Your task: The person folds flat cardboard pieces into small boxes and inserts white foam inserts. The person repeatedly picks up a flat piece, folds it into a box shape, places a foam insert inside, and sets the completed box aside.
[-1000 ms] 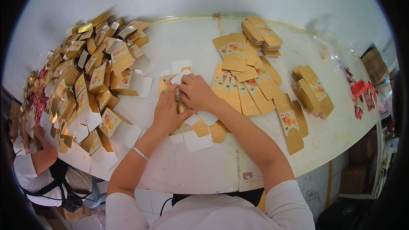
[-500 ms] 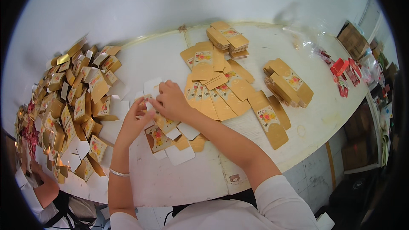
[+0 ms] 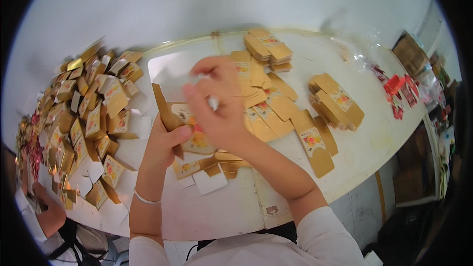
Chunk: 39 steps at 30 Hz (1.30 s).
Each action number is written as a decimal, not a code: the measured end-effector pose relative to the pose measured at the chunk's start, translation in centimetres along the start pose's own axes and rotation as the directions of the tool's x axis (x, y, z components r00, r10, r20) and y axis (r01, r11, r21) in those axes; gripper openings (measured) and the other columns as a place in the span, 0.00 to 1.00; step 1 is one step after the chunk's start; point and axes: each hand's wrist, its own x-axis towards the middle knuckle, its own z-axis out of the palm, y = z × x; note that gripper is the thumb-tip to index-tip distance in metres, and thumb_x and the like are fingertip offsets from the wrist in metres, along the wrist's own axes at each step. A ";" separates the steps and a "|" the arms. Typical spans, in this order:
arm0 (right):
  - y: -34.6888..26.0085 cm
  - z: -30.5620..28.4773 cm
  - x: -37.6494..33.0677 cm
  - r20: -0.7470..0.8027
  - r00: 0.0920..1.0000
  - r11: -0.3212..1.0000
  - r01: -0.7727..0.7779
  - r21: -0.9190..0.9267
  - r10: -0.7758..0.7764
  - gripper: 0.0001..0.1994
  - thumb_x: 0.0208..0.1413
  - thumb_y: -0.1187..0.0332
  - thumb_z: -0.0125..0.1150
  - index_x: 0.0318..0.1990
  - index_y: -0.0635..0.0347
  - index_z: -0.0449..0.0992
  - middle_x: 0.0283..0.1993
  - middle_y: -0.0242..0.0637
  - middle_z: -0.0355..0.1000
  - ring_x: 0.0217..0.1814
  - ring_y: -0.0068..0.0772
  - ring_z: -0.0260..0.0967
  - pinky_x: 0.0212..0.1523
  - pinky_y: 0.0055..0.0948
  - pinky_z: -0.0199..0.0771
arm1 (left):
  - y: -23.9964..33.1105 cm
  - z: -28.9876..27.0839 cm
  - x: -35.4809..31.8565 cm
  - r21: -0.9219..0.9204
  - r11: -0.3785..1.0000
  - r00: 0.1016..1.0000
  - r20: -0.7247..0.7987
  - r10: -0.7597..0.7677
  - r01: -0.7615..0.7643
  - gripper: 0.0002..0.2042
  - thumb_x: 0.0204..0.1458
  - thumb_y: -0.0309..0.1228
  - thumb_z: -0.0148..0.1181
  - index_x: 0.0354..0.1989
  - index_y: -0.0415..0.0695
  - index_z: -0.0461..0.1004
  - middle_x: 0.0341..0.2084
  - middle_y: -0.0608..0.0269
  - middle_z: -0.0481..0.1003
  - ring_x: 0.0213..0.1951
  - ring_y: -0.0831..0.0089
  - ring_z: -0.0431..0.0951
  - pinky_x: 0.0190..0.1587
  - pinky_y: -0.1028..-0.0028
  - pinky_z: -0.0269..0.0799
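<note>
In my left hand (image 3: 165, 140) is a gold folding carton (image 3: 167, 111) with a floral print, its fingers wrapped round the side and the thumb lying over the front. The carton's large white inner flap (image 3: 170, 71) stands up beyond the hand. My right hand (image 3: 219, 101) hovers over the carton's right part, smeared by motion, so its fingers cannot be read. Just below the carton, other folded gold cartons (image 3: 187, 167) lie on the white table, one showing a white flap (image 3: 211, 182).
Formed gold boxes (image 3: 93, 113) are heaped at the left. Flat cartons (image 3: 271, 123) fan out right of my hands, with stacks (image 3: 268, 47) behind and another stack (image 3: 340, 101) farther right. Red items (image 3: 396, 88) lie at the far right. Another person's arm (image 3: 49, 212) shows lower left.
The carton has been raised and turned, and its white flap now stands up behind. My left hand has moved slightly lower and grips its side; my right hand has swung up and right.
</note>
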 end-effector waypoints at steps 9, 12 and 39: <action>-1.0 -0.2 1.4 0.522 0.318 -0.041 -0.824 0.565 0.791 0.20 0.53 0.53 0.50 0.45 0.60 0.66 0.40 0.35 0.67 0.41 0.27 0.66 0.40 0.27 0.68 | 1.1 2.0 0.3 0.225 0.850 0.871 -0.011 0.490 -0.476 0.37 0.43 0.19 0.55 0.60 0.44 0.40 0.45 0.56 0.64 0.45 0.71 0.68 0.46 0.73 0.67; -0.5 -0.4 1.1 0.547 0.368 -0.011 -0.823 0.568 0.752 0.15 0.51 0.65 0.51 0.46 0.60 0.66 0.38 0.36 0.68 0.39 0.26 0.67 0.37 0.27 0.70 | 1.3 1.0 -0.3 0.410 0.786 0.873 0.054 0.485 -0.462 0.26 0.46 0.20 0.54 0.54 0.44 0.52 0.41 0.61 0.64 0.40 0.77 0.68 0.41 0.78 0.67; -0.8 -0.7 1.0 0.578 0.748 0.711 -0.597 0.371 0.327 0.12 0.56 0.67 0.48 0.44 0.60 0.73 0.47 0.36 0.64 0.45 0.27 0.63 0.45 0.23 0.63 | 3.6 0.9 -1.1 0.300 0.903 0.948 0.018 0.317 -0.308 0.29 0.42 0.23 0.61 0.54 0.43 0.56 0.34 0.63 0.71 0.36 0.79 0.71 0.37 0.80 0.67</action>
